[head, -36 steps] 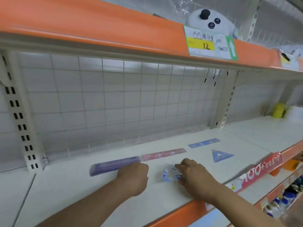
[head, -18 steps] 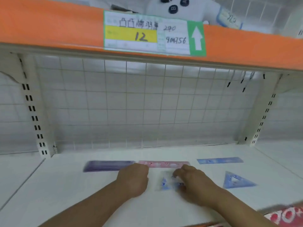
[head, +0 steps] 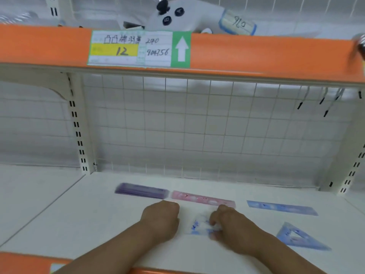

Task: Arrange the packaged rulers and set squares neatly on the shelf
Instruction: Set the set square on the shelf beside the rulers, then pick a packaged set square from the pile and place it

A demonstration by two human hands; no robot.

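Head view looks down on a white metal shelf board (head: 75,218) where both forearms reach in from the bottom edge of the frame. At lower centre the left hand (head: 160,220) is curled into a loose fist with its knuckles toward the back, and nothing shows inside it. Just right of it, the right hand (head: 234,231) bends its fingers (head: 214,221) down onto a small clear plastic packet printed in blue (head: 198,227) and pinches its right end, so the rest of the packet sticks out leftward into the gap between the two hands (its contents are too blurred to read). Behind the hands three packs lie flat in a rough row: a purple packaged ruler (head: 141,190) at centre left, a pink packaged ruler (head: 201,198) almost end to end with it, and a blue packaged ruler (head: 282,208) apart at the right. A blue translucent triangular set square (head: 300,237) lies at lower right, near the right forearm. A white wire grid panel (head: 197,125) backs the shelf, and a handwritten price label (head: 138,49) sits on the orange shelf edge (head: 266,54) above.
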